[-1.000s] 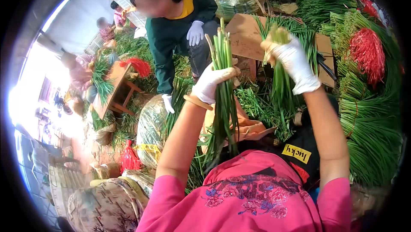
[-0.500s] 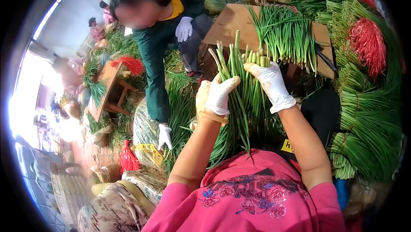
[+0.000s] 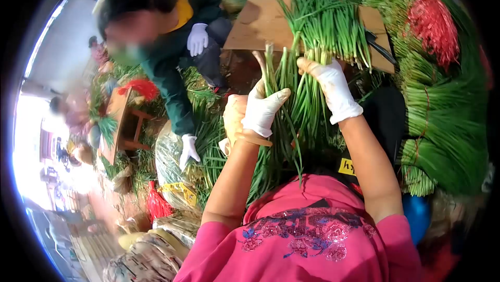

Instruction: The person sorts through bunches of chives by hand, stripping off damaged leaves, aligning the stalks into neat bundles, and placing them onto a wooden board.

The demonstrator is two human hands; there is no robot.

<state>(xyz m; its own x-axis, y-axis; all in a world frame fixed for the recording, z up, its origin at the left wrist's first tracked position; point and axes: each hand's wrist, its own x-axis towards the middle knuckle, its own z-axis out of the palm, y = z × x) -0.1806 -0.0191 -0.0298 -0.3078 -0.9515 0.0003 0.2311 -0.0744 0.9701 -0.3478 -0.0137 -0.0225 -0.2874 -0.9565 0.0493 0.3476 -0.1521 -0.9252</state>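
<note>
Both of my hands wear white gloves and hold long green chives in front of my pink shirt. My left hand (image 3: 257, 107) is closed around a loose bunch of chives (image 3: 284, 75), thumb across the stalks and pale ends pointing up. On the right, my right hand (image 3: 334, 86) pinches the upper ends of another bunch of chives (image 3: 311, 106), whose leaves hang down between my arms. Just beyond my right hand, more chives (image 3: 330, 24) lie side by side on a wooden board (image 3: 256, 21). A dark-handled tool (image 3: 380, 45), perhaps a knife, rests at the board's right.
Tied chive bundles (image 3: 435, 126) are stacked at the right, with red strings (image 3: 433, 26) on top. A co-worker in a dark green jacket (image 3: 169, 81) leans in from the left, one gloved hand (image 3: 188, 149) near a clear plastic wrap (image 3: 169, 152). Another wooden bench (image 3: 125, 120) stands farther left.
The view has shifted slightly, so the board and the co-worker sit farther left and higher. Both my hands keep hold of their chives, with little other movement.
</note>
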